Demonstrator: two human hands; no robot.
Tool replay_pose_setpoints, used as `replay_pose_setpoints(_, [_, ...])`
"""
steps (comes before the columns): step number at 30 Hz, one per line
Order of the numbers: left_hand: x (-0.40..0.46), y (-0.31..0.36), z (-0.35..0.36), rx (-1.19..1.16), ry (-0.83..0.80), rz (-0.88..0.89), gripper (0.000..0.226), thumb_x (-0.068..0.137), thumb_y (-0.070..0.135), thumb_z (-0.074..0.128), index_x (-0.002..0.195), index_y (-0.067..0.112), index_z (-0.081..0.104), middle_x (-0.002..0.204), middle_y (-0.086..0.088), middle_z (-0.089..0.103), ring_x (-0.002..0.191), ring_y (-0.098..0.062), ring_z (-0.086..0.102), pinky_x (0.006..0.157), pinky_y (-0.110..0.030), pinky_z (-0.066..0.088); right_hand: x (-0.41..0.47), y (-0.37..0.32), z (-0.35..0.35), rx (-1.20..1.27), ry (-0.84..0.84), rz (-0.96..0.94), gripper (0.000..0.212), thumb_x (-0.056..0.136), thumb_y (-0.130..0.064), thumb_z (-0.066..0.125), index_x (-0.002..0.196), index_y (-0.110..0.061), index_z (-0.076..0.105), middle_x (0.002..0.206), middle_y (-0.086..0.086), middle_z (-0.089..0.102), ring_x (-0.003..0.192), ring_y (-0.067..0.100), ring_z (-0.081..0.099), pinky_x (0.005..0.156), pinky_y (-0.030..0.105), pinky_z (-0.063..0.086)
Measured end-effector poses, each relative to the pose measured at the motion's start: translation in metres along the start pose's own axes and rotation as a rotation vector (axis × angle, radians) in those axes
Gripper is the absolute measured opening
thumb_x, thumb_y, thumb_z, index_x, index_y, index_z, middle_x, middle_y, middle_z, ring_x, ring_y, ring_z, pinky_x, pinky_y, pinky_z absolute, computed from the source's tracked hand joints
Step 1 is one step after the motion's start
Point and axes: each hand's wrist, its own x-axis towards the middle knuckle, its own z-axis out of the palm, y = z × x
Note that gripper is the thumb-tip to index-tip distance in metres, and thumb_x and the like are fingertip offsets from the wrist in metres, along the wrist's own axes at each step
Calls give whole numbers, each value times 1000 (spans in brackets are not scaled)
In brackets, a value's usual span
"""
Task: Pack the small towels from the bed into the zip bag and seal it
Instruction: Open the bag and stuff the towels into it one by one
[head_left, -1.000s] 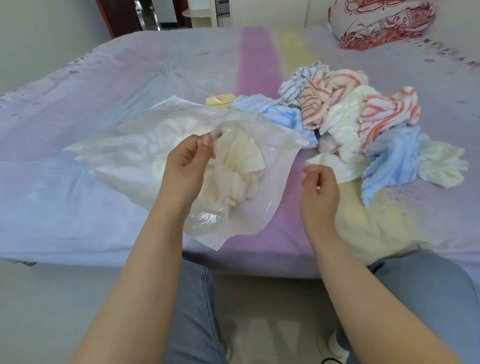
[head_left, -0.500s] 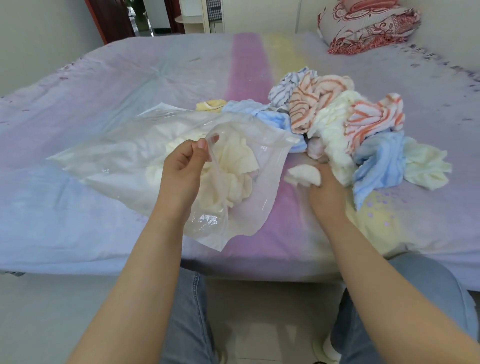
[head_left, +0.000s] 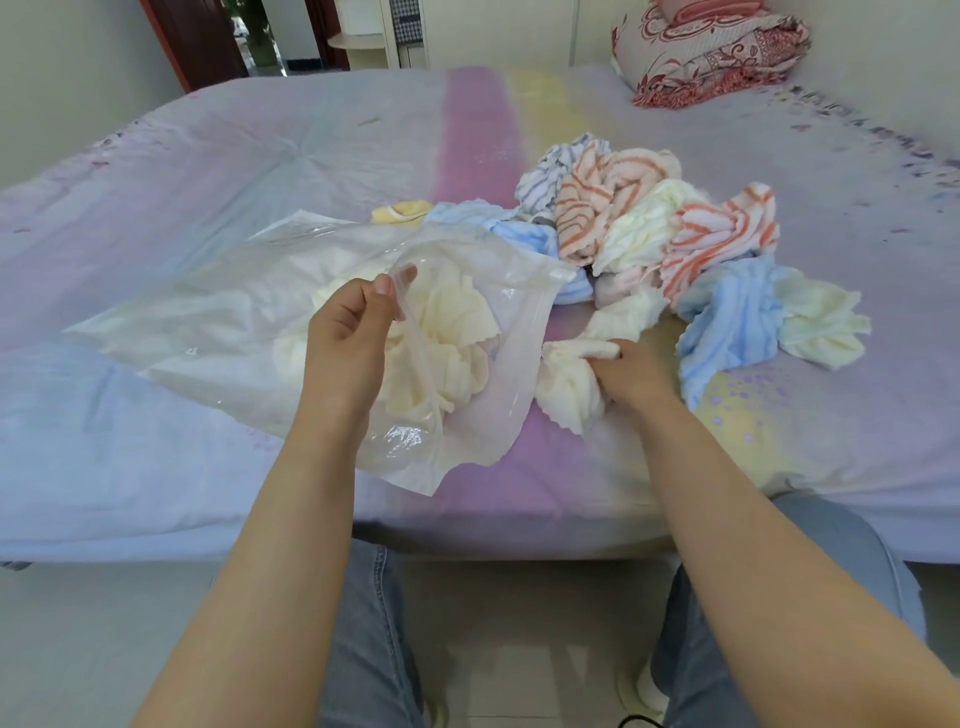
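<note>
Fingers (head_left: 387, 291) of the left hand (head_left: 348, 343) pinch the upper lip of the clear plastic zip bag (head_left: 218, 322), holding its mouth open on the pastel-striped bed (head_left: 260, 156); pale cream towels lie inside. Right hand (head_left: 631, 371) grips a crumpled cream towel (head_left: 569, 387) just beside the mouth. Behind it sits the pile of striped, blue and cream towels (head_left: 675, 244).

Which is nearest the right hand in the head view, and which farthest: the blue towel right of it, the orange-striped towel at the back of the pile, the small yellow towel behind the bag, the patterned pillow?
From the right hand:
1. Blue towel, just to its right.
2. Orange-striped towel, behind it in the pile.
3. Small yellow towel, back left, past the zip bag.
4. Patterned pillow, far corner of the bed.
</note>
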Motion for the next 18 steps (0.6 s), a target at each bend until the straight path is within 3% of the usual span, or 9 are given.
replay_pose_setpoints(2, [1, 0, 1, 4, 10, 5, 33, 102, 24, 48, 71, 13, 50, 118, 2, 70, 118, -6, 60, 94, -19, 44, 0, 0, 0, 104, -39, 3, 23, 90, -14, 57, 109, -7, 65, 108, 14, 67, 98, 25, 62, 69, 27, 50])
replay_pose_setpoints(4, [2, 2, 0, 12, 15, 8, 33, 102, 23, 47, 71, 13, 50, 118, 2, 71, 118, -6, 61, 96, -19, 45, -4, 3, 5, 85, -33, -57, 32, 87, -15, 60, 117, -8, 55, 102, 5, 61, 96, 20, 61, 60, 16, 41])
replay_pose_setpoints(7, [3, 3, -4, 25, 16, 14, 32, 102, 22, 46, 71, 13, 50, 116, 1, 71, 117, -7, 61, 95, -18, 45, -20, 2, 7, -24, -73, -176, 45, 83, -23, 62, 120, -3, 48, 96, 1, 52, 92, 17, 57, 64, 14, 39])
replay_pose_setpoints(9, [2, 3, -6, 43, 3, 18, 32, 102, 22, 45, 72, 13, 49, 117, 1, 71, 118, -7, 61, 94, -19, 45, -37, 0, 4, -297, -263, -170, 28, 85, -19, 61, 107, -1, 59, 96, 7, 58, 94, 21, 57, 70, 24, 45])
replay_pose_setpoints(11, [1, 3, -10, 59, -6, 27, 32, 103, 22, 44, 72, 14, 48, 118, 1, 70, 118, -7, 60, 95, -21, 43, -50, 2, -1, -414, -305, -237, 13, 86, -17, 63, 95, -8, 66, 99, 8, 62, 94, 20, 57, 81, 34, 46])
replay_pose_setpoints(12, [1, 3, -11, 61, -6, 31, 33, 103, 22, 43, 71, 14, 47, 118, 1, 70, 119, -7, 60, 97, -22, 42, -56, 0, -6, -398, -283, -278, 12, 84, -18, 66, 95, -14, 66, 108, 7, 59, 100, 18, 55, 87, 33, 42])
replay_pose_setpoints(14, [0, 6, -15, 61, -11, 32, 33, 103, 23, 43, 71, 14, 47, 119, 2, 70, 120, -7, 59, 100, -25, 41, -66, -6, -13, -299, -214, -381, 34, 79, -23, 69, 112, -19, 62, 131, 3, 48, 116, 15, 45, 95, 24, 36])
replay_pose_setpoints(16, [-2, 7, -17, 77, -23, 23, 33, 103, 23, 43, 72, 14, 46, 119, 5, 70, 120, -5, 58, 97, -21, 41, -81, -23, -14, 2, -169, -478, 32, 76, -32, 64, 107, -29, 57, 114, -14, 61, 100, 4, 53, 81, 17, 42])
replay_pose_setpoints(18, [-3, 10, -19, 106, -36, 18, 32, 104, 24, 42, 74, 12, 48, 120, 8, 69, 118, 0, 57, 89, -11, 41, -94, -46, -4, 140, -129, -552, 27, 78, -28, 59, 100, -41, 50, 98, -23, 63, 86, -4, 59, 72, 14, 46])
